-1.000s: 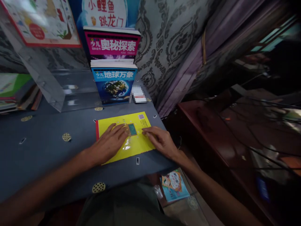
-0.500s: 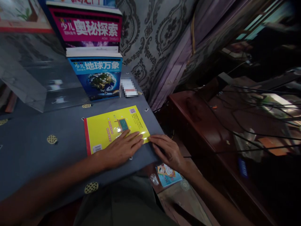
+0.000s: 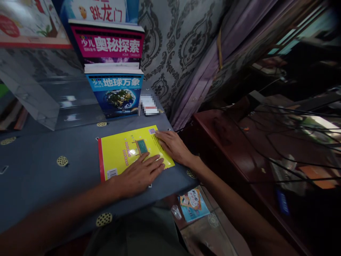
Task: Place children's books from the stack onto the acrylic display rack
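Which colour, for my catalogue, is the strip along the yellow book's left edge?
The strip is red; head view.

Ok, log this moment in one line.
left hand: palm down on book | right hand: over book's right edge | book: yellow, flat on table | behind: standing books

“奥秘探索” and “AOMI TANSUO” on the magenta book [image 3: 110, 43], “地球万象” on the blue book [image 3: 117, 96], “跳龙门” on the rear book [image 3: 103, 12]
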`<state>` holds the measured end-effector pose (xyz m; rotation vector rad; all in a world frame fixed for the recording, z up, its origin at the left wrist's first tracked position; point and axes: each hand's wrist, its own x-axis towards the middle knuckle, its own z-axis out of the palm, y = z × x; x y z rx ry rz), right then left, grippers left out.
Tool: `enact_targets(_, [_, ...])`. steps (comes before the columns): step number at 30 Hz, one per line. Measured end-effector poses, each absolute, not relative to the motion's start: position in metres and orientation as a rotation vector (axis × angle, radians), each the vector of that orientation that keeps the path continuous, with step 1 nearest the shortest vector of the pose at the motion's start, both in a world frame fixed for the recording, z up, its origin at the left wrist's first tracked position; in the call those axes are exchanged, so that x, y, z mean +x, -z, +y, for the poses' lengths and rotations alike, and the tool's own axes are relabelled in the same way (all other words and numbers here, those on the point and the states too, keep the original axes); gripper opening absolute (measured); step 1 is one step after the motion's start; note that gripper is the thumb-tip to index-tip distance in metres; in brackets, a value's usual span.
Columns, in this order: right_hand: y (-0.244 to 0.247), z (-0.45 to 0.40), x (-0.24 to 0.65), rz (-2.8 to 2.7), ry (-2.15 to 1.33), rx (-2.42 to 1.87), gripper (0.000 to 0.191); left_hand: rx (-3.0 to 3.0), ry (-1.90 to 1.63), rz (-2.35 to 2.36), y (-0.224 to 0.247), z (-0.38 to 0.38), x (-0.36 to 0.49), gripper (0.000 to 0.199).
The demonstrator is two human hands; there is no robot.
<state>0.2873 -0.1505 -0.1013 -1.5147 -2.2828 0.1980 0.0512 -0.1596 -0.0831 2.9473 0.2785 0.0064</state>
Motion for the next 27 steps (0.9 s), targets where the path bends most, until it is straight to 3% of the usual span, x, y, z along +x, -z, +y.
enact_targets(6, [0.103,-0.099,0.282,-2.262,-0.181,-1.592,0.042,3.021,-0.105,0.369,0.083,-0.165,0.049,0.046])
enact_targets(15, [0.116,-0.100,0.282,-2.185,-0.179,-1.495,0.041,3.311,-0.104,0.632,0.085,-0.192,0.054,0.047])
enact_targets(20, [0.119,-0.099,0.285,-2.141,-0.247,-1.431,0.043,3.189,0.037,0.649,0.061,-0.184,0.057,0.049])
enact_targets(24, [0.112,-0.099,0.286,-2.036,-0.429,-1.385,0.057,2.914,0.131,0.768,0.032,-0.156,0.044,0.058])
enact_targets(27, [0.102,-0.104,0.284,-1.830,-0.677,-1.359,0.072,2.647,-0.180,0.896,0.017,-0.129,0.026,0.053])
